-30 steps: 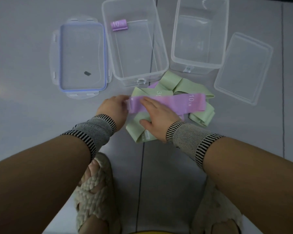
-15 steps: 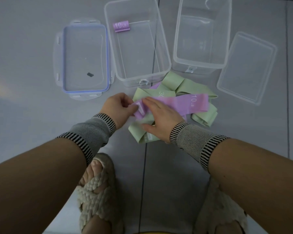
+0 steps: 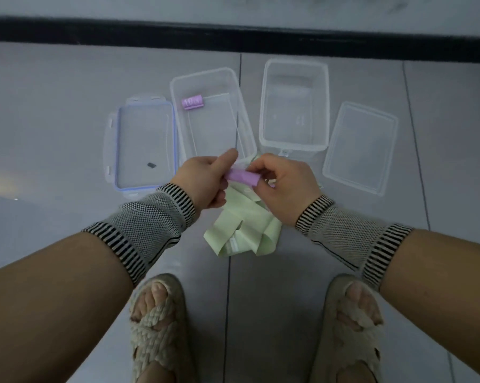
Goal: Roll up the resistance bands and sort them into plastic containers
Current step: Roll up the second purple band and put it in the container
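Note:
A purple resistance band (image 3: 243, 176), rolled into a short tube, is held between both hands above the floor. My left hand (image 3: 205, 181) grips its left end and my right hand (image 3: 284, 183) pinches its right end. Below them a loose pile of pale green bands (image 3: 244, 225) lies on the floor. A clear container (image 3: 178, 87) behind my left hand holds one rolled purple band (image 3: 192, 101) at its far end. A second clear container (image 3: 326, 106) stands to its right with nothing visible inside.
A blue-rimmed lid (image 3: 142, 145) lies left of the containers and a plain clear lid (image 3: 360, 147) lies to the right. A dark wall base (image 3: 233, 37) runs along the back. My two sandalled feet (image 3: 155, 324) stand on the grey tiled floor.
The purple band went from lying flat across the green pile to a rolled tube lifted in both hands. The view has tilted up and back, showing the wall base.

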`<state>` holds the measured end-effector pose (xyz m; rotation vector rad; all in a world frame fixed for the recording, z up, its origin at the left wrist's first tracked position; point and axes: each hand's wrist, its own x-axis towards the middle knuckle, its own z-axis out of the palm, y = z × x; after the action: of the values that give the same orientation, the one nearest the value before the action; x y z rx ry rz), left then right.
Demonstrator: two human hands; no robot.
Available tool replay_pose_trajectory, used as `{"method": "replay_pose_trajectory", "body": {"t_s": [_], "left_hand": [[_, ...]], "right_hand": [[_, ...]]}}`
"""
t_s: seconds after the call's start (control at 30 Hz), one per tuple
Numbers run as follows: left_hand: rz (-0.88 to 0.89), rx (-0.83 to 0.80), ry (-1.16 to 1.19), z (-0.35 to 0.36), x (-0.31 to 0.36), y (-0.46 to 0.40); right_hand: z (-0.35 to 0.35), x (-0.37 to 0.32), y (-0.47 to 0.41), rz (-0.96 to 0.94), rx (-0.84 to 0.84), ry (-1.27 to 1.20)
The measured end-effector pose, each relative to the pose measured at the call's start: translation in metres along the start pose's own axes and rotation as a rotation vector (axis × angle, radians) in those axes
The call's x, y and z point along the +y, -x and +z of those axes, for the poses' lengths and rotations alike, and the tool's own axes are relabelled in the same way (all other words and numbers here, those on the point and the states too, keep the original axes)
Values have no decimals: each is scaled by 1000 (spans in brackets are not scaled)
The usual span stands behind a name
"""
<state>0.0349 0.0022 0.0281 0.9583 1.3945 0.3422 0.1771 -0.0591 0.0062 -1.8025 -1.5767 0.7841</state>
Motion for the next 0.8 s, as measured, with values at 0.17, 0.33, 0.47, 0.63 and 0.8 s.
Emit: {"method": "replay_pose_trajectory", "body": {"t_s": [0.17,0.33,0.47,0.63,0.8], "left_hand": [[293,10,-242,-2,57,39],[558,-96,-351,-5,109,98],[659,-115,-264,3,148,152],[710,58,-71,12,173,216],[756,-1,27,9,178,272]], "right_hand": [[-62,-39,-3,71,-25,-143],[-115,-96,3,157,-9,-338],[-154,-145,14,205,51,-487],[-188,-201,48,199,134,-556],[-207,-241,82,166,199,-700]]}}
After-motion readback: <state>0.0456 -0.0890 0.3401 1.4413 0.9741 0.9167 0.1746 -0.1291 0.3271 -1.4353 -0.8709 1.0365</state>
